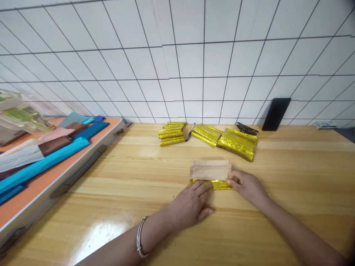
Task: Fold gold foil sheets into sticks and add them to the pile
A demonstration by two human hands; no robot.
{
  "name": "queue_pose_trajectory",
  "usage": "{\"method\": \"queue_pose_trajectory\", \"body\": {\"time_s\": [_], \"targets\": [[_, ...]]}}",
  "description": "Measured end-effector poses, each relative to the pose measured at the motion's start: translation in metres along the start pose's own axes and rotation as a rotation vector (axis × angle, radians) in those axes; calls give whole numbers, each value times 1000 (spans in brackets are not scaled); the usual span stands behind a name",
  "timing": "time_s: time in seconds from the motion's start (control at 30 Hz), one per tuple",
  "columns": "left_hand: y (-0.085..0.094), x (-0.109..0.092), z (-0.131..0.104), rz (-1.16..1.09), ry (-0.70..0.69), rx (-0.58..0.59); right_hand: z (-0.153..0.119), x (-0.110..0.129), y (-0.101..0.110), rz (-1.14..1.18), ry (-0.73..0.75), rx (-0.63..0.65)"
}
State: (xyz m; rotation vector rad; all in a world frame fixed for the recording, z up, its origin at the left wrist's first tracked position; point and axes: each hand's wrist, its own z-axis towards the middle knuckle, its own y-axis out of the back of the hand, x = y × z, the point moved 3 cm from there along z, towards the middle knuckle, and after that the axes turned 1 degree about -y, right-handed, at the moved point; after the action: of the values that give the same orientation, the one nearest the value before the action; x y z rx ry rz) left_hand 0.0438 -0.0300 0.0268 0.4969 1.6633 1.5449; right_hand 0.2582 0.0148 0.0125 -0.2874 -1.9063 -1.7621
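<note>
A sheet of gold foil paper [210, 170] lies on the table with its plain tan back facing up. Its near edge is turned over, so a shiny gold strip [222, 184] shows along the front. My left hand [191, 203] rests flat, fingertips on the left part of that strip and thumb stretched out on the wood. At the sheet's right edge, my right hand [244, 184] pinches the corner of the fold between thumb and fingers. Part of the strip is hidden under my left fingers.
Behind the sheet lie several gold foil rolls [172, 133], a pen [190, 132], two stacks of gold foil sheets [237, 143] and a black hair claw [246, 128]. A phone [276, 114] leans on the tiled wall. Left, an orange-topped surface [83, 151] holds rolled coloured material [47, 162].
</note>
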Motion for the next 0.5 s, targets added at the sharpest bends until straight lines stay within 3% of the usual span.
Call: {"method": "queue_pose_trajectory", "body": {"time_s": [0.27, 0.5], "targets": [[11, -9, 14, 48, 41, 42, -1, 0, 0, 11, 36, -18], [9, -15, 18, 133, 66, 71, 1, -3, -1, 7, 30, -25]]}}
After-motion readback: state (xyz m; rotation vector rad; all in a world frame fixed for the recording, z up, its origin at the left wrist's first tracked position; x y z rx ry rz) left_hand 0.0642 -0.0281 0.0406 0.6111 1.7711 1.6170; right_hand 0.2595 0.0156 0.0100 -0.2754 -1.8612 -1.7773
